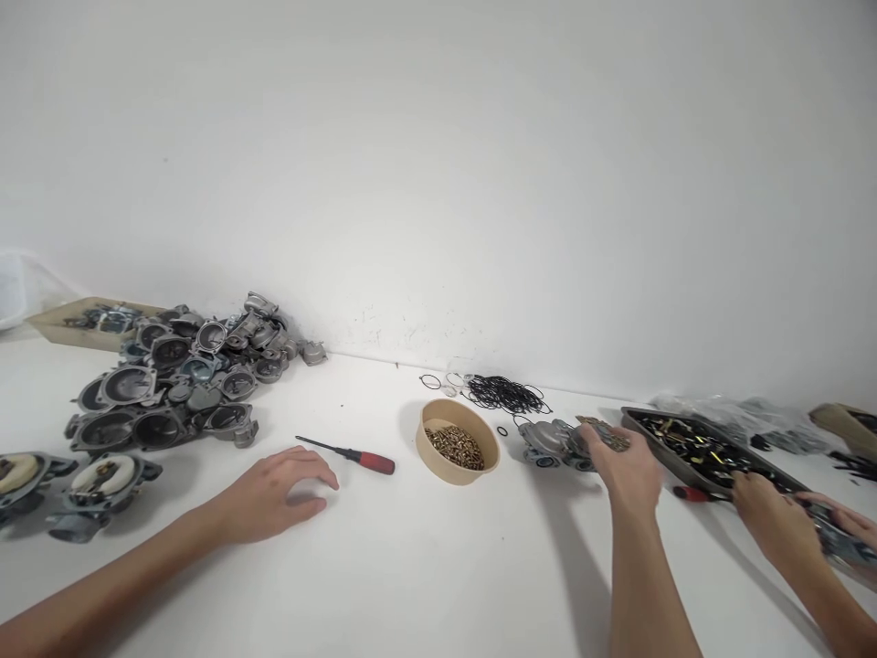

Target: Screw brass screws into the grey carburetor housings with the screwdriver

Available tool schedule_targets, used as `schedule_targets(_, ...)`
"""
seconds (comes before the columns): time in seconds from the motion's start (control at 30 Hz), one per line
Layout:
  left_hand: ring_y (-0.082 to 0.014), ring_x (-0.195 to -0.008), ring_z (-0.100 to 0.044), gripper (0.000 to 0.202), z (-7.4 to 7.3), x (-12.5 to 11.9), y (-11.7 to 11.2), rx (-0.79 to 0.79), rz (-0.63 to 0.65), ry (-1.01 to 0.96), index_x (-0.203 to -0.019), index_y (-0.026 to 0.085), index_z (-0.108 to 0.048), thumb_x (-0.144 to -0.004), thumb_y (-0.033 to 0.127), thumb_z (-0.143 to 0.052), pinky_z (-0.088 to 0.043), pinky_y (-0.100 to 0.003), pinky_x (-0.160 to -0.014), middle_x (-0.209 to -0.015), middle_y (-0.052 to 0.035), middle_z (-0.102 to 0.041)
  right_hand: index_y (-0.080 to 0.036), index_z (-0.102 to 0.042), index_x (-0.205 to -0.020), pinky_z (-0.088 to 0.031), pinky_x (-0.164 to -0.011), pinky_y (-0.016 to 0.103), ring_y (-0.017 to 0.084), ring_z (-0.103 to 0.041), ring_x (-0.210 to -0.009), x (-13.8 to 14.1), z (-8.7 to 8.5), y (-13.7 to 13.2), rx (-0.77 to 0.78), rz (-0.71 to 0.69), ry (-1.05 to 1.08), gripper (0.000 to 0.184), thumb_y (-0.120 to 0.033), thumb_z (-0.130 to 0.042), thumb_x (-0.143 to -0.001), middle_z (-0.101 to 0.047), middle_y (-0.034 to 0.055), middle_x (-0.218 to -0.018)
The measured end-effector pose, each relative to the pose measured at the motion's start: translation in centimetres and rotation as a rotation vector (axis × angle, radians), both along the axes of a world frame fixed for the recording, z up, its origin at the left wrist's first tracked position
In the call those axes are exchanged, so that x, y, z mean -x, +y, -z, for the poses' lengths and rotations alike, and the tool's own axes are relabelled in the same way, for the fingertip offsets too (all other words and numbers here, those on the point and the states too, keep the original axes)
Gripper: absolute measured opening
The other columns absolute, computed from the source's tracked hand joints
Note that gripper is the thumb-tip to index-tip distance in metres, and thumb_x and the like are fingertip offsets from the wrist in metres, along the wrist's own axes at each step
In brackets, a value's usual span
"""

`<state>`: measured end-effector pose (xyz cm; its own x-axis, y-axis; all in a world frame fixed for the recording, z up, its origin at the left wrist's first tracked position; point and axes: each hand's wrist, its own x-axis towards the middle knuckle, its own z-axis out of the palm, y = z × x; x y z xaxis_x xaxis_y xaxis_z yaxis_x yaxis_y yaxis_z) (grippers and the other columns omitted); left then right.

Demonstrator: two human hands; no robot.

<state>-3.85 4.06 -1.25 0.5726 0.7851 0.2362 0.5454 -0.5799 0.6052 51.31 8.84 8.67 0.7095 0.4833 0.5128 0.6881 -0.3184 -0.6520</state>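
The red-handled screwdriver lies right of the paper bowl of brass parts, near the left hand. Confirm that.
Not quite. In the head view the red-handled screwdriver lies left of the paper bowl, not right. It is near the left hand, as stated.

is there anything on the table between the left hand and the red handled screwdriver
Nothing visible: only bare white table lies between the left hand and the screwdriver, just beyond its fingertips.

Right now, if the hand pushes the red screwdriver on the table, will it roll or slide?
The screwdriver probably rolls: its red handle looks round and it lies flat on the smooth white table. It looks light and stiff, with a thin straight shaft. The left hand rests just beside it, not touching.
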Motion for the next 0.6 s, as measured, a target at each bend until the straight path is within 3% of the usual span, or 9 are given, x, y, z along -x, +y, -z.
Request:
schedule_targets(0.07, -0.0291, -0.129, -0.068, 0.023, 0.0, 0.0, 0.1, -0.013, -0.008, -0.007, -0.118, 0.031, -0.076, -0.1, 0.03, -0.062, -0.052, -0.043, -0.115, -0.127, -0.0008, -0.08, -0.017, -0.07, -0.11, -0.039, -0.103, 0.078, 0.054, -0.051, -0.128, 2.1, -0.5, 0.3, -0.126, 0.038, -0.124, 0.043, -0.048, -0.068, -0.081, -0.06, 0.0245, -0.116)
schedule_targets(0.13, -0.0291, -0.129, -0.067, 0.023, -0.2, 0.0, 0.1, -0.004, -0.01, 0.0, -0.118, 0.03, -0.075, -0.1, 0.029, -0.062, -0.052, -0.043, -0.114, -0.127, -0.0011, -0.08, -0.014, -0.071, -0.115, -0.037, -0.109, 0.073, 0.049, -0.05, -0.131, 4.9, -0.7, 0.9, -0.242, -0.02, -0.273, 0.039, -0.043, -0.056, -0.092, -0.059, 0.0246, -0.119)
schedule_targets(0.23, -0.0279, -0.127, -0.069, 0.022, -0.8, -0.1, 0.1, 0.009, 0.01, 0.009, -0.118, 0.029, -0.075, -0.1, 0.027, -0.062, -0.053, -0.041, -0.112, -0.127, -0.0018, -0.08, -0.014, -0.073, -0.109, -0.05, -0.099, 0.054, 0.035, -0.063, -0.108, 10.8, 0.2, 1.3, -0.305, -0.334, -0.502, 0.031, -0.036, -0.055, -0.098, -0.066, 0.0184, -0.103)
schedule_targets(0.3, -0.027, -0.125, -0.07, 0.022, -1.2, -0.3, 0.2, 0.004, 0.022, -0.005, -0.117, 0.028, -0.075, -0.1, 0.026, -0.062, -0.053, -0.04, -0.112, -0.124, -0.0021, -0.081, -0.019, -0.075, -0.103, -0.055, -0.085, 0.039, 0.025, -0.067, -0.092, 15.8, 1.9, 0.9, -0.267, -0.652, -0.653, 0.021, -0.033, -0.059, -0.098, -0.07, 0.0115, -0.097)
schedule_targets(0.4, -0.0245, -0.114, -0.074, 0.021, -2.2, -0.3, 0.5, 0.006, 0.02, -0.03, -0.114, 0.027, -0.076, -0.099, 0.026, -0.062, -0.056, -0.037, -0.105, -0.12, -0.0021, -0.082, -0.024, -0.076, -0.108, -0.054, -0.086, 0.033, 0.021, -0.07, -0.094, 23.1, 5.3, -0.5, -0.175, -1.037, -0.823, 0.017, -0.028, -0.062, -0.099, -0.075, 0.0078, -0.103)
schedule_targets(0.5, -0.0211, -0.093, -0.077, 0.024, -4.2, 0.8, 0.3, -0.04, -0.051, -0.031, -0.117, 0.025, -0.076, -0.1, 0.028, -0.06, -0.061, -0.031, -0.085, -0.113, -0.0039, -0.083, -0.024, -0.071, -0.126, -0.054, -0.085, 0.034, 0.022, -0.07, -0.097, 27.5, 7.9, -1.7, -0.058, -1.206, -0.876, 0.029, -0.021, -0.06, -0.099, -0.075, 0.0091, -0.114)
schedule_targets(0.6, -0.0211, -0.083, -0.075, 0.03, -6.4, 3.3, -1.4, -0.146, -0.229, -0.037, -0.125, 0.028, -0.074, -0.106, 0.039, -0.054, -0.06, -0.03, -0.074, -0.102, -0.0034, -0.082, -0.023, -0.068, -0.129, -0.053, -0.081, 0.034, 0.022, -0.07, -0.093, 28.3, 8.9, -1.8, 0.045, -1.241, -0.836, 0.03, -0.016, -0.057, -0.101, -0.076, 0.0081, -0.108)
